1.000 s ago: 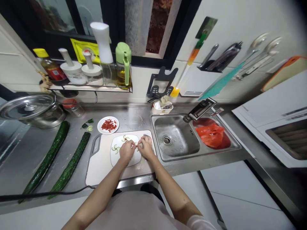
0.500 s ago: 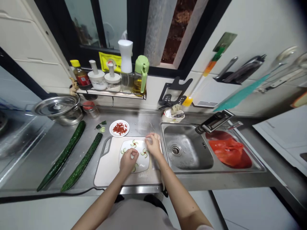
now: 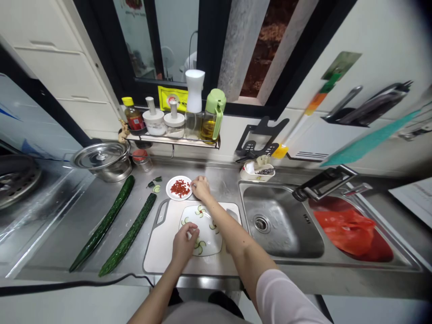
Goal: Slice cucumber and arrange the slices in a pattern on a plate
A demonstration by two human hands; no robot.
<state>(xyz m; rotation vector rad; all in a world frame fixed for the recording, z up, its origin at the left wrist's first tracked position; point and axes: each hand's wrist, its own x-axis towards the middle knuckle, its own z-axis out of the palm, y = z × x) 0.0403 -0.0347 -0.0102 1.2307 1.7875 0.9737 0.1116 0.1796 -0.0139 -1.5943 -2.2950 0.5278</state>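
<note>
A right hand (image 3: 201, 188) reaches the right-hand rim of a small white dish (image 3: 169, 189) of red pieces (image 3: 180, 188), thumb and fingers bent close together; whether they grip a piece cannot be told. The left hand (image 3: 185, 244), its fingers loosely curled and thumb drawn near them, hovers over the left part of a white, square-sided plate (image 3: 212, 245); whether anything sits between its fingertips is also unclear. Pale green-edged slices (image 3: 200, 246) form pinwheels on the plate, those at the top and right showing red at their centers. The plate rests on a cutting board (image 3: 162, 256) on the steel worktop (image 3: 64, 238), with the dish just beyond the board's far edge. To the left lie two long green cucumbers (image 3: 104, 225), near a few trimmings (image 3: 155, 189) and a lidded pot (image 3: 111, 173). At right, a red plastic bag (image 3: 347, 230) fills the smaller basin beside a steel sink (image 3: 286, 216).
</note>
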